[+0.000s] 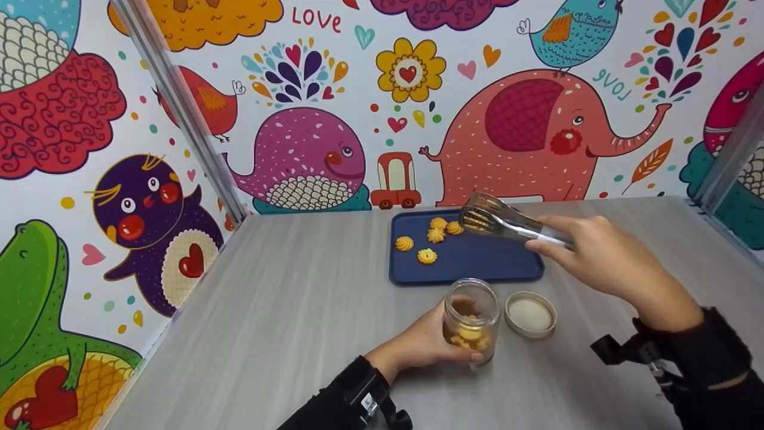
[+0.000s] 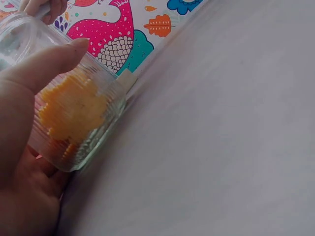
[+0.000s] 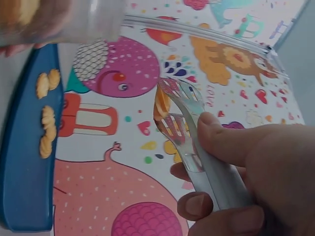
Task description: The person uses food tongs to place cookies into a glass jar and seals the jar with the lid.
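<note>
Bright cartoon wallpaper, with an elephant, a whale and birds, walls in the grey surface (image 1: pixel 286 298) on three sides. Toward its far edge lies a blue tray (image 1: pixel 477 266) with five small yellow cookies (image 1: pixel 427 256) on its left half. Nearer the front edge stands a ribbed glass jar (image 1: pixel 471 319), already holding several cookies, with its lid (image 1: pixel 530 315) lying just beside it, upturned.

The left hand (image 1: pixel 427 343) wraps around the jar from the side, thumb across the glass, as the left wrist view shows up close. The right hand (image 1: pixel 603 257) grips metal tongs (image 1: pixel 507 222) by the handle; their tips hover above the tray near the rightmost cookies, slightly parted and holding nothing.

The likeliest trouble seems to lie in the pinch: these cookies look brittle, and too firm a squeeze could crumble one, while too light a one could let it drop on the way to the jar. Three cookies sit close together, so the tips may nudge a neighbour off the tray. The jar mouth is narrow, and a cookie carried flat could catch on the rim and fall onto the surface or into the lid.
</note>
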